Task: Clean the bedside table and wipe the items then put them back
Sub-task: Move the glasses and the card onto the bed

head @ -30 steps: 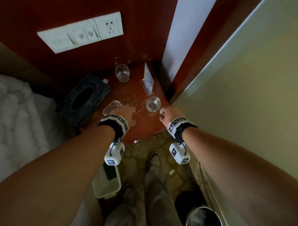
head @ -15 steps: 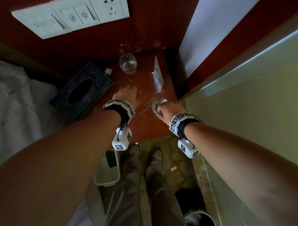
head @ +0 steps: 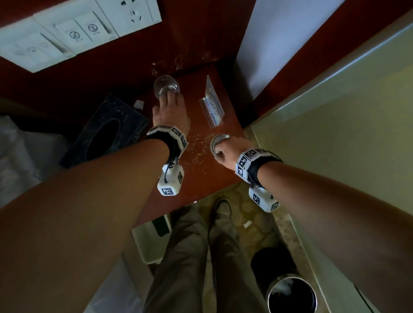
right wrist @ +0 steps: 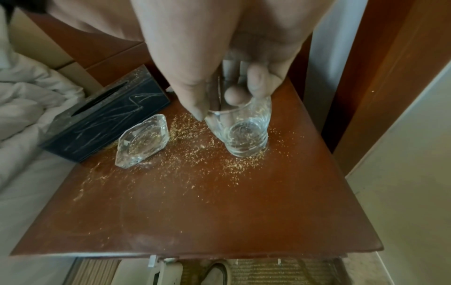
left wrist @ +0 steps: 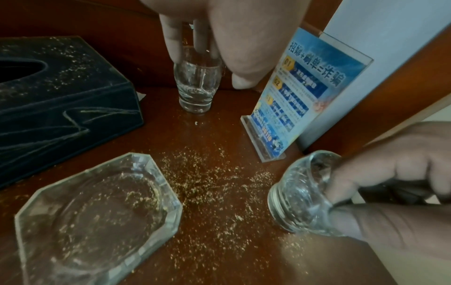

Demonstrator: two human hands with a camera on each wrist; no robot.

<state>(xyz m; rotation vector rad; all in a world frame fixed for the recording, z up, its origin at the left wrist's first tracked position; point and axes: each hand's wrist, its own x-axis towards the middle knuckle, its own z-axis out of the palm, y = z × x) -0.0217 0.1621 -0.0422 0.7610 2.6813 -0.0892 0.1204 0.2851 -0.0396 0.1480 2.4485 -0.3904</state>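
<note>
Clear glass is under both of my hands. My right hand (right wrist: 219, 81) pinches the rim of a short clear drinking glass with a ribbed base (right wrist: 244, 131), fingertips hooked inside the mouth and thumb outside; in the left wrist view it looks tipped toward the table's middle, its foot at or just off the wood. My left hand (head: 170, 110) reaches to the back of the table, straight ahead of me, where a second small clear tumbler (left wrist: 197, 83) stands upright against the wall. Its long axis is vertical and my fingers (left wrist: 171, 38) come down over its mouth, two seeming to dip inside the rim, the thumb hanging just beside its outer wall. I cannot tell whether that pinch has closed yet.

Both glasses sit on the reddish-brown wooden bedside table (right wrist: 195, 221), which is strewn with pale yellow crumbs (left wrist: 214, 183), thickest in the middle between my hands.

Near the left tumbler, on its right, stands a clear acrylic sign holder with a blue printed card (left wrist: 300, 100); I judge a careless lift could clip it. To the left lies a dark, scratched, crumb-dusted tissue box (left wrist: 61, 92). An octagonal clear glass ashtray (left wrist: 97, 212) lies flat below my left wrist, holding crumbs.
</note>
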